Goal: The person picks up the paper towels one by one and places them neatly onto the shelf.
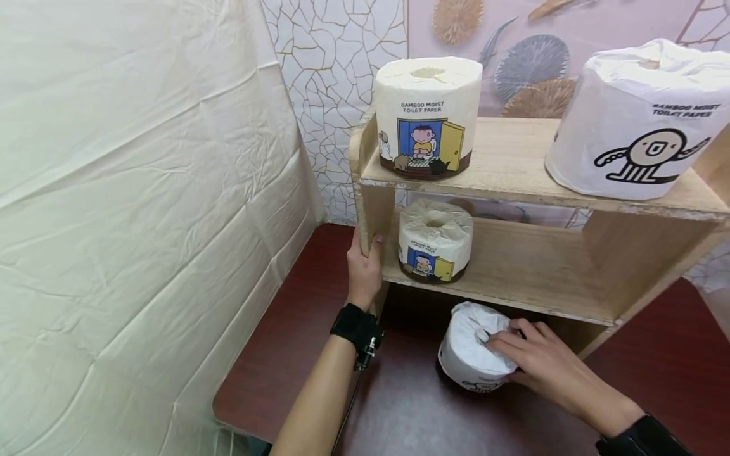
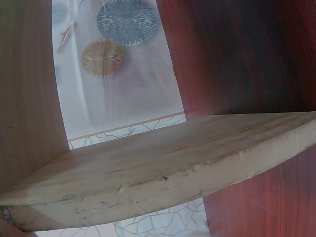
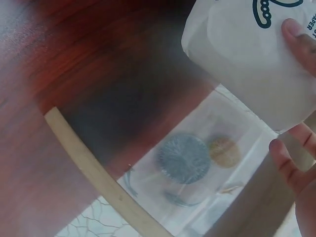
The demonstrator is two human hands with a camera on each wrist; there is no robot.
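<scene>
My right hand (image 1: pixel 544 364) grips a white toilet paper roll (image 1: pixel 470 345) by its top and side, in front of the opening under the lower shelf. The roll leans, and its printed cartoon faces front. In the right wrist view, the thumb (image 3: pixel 298 42) lies along the roll's wrapper (image 3: pixel 242 64), with other fingers at its far edge. My left hand (image 1: pixel 365 272) holds the left side panel of the wooden shelf unit (image 1: pixel 366 212), thumb on the inner face. The left wrist view shows that panel (image 2: pixel 163 163) close up, with little of the hand.
A cream roll with a cartoon (image 1: pixel 424 120) and a large white roll (image 1: pixel 639 133) stand on the top shelf. Another cream roll (image 1: pixel 436 244) sits on the lower shelf. The unit stands on a dark red table (image 1: pixel 285 354); a cream cloth (image 1: pixel 142 209) hangs at left.
</scene>
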